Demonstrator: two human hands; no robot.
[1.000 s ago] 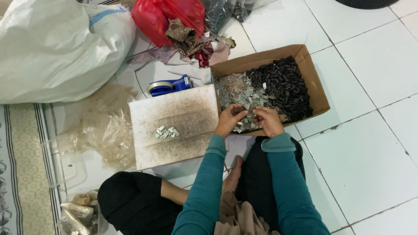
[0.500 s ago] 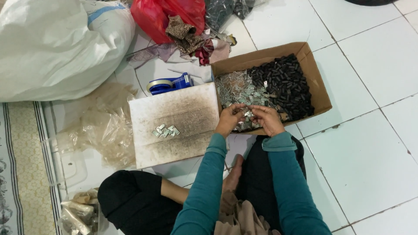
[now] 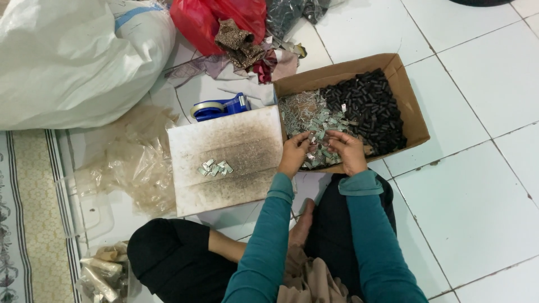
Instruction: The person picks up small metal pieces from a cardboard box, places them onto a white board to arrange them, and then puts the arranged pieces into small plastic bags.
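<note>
A shallow cardboard box (image 3: 414, 116) lies on the tiled floor, with small black cylinders (image 3: 370, 109) on its right side and small silver-green metal pieces (image 3: 314, 118) on its left. My left hand (image 3: 293, 154) and my right hand (image 3: 346, 150) meet over the box's near edge, fingers pinched on some of the small metal pieces. A stained white board (image 3: 227, 160) lies left of the box, with a little heap of the same metal pieces (image 3: 214, 167) on it. Teal sleeves cover both my arms.
A blue tape dispenser (image 3: 220, 107) sits behind the board. A big white sack (image 3: 73, 56), a red plastic bag (image 3: 216, 19) and cloth scraps (image 3: 241, 45) lie at the back. Crumpled clear plastic (image 3: 135, 163) is to the left, and a patterned mat (image 3: 28, 224) borders the tiles.
Both hands stay at the box's near edge; the fingers have shifted slightly while working the small metal pieces. Nothing else has moved.
</note>
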